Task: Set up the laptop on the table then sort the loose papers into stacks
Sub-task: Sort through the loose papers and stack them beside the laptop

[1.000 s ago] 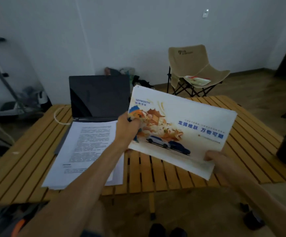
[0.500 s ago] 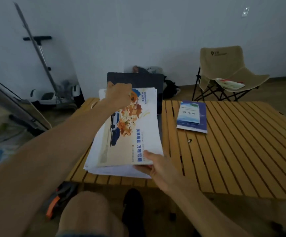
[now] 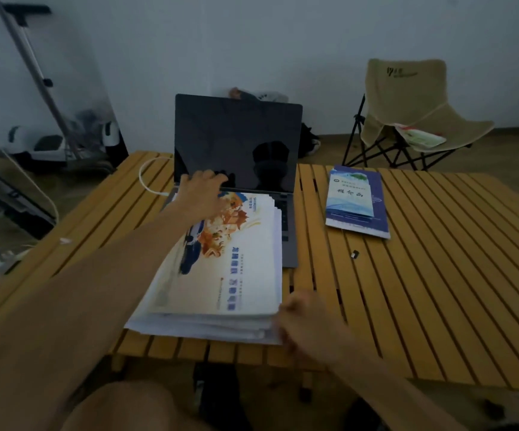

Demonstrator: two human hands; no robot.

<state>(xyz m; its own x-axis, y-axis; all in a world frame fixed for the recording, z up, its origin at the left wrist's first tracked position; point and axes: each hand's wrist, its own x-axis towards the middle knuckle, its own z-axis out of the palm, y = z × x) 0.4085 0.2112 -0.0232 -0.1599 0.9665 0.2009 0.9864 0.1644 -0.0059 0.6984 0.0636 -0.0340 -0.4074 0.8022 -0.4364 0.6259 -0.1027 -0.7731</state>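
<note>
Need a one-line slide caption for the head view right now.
Both hands square up a paper stack topped by a colourful sheet, overlapping the open laptop on the slatted table; blue booklet alongside.

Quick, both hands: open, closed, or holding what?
Left hand: open, resting on the brochure.
Right hand: blurred at the paper stack; cannot tell.

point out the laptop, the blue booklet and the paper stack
laptop (image 3: 236,141), head view, middle of the dark screen
blue booklet (image 3: 356,200), head view, centre of its cover
paper stack (image 3: 236,275), head view, colourful top sheet
</note>
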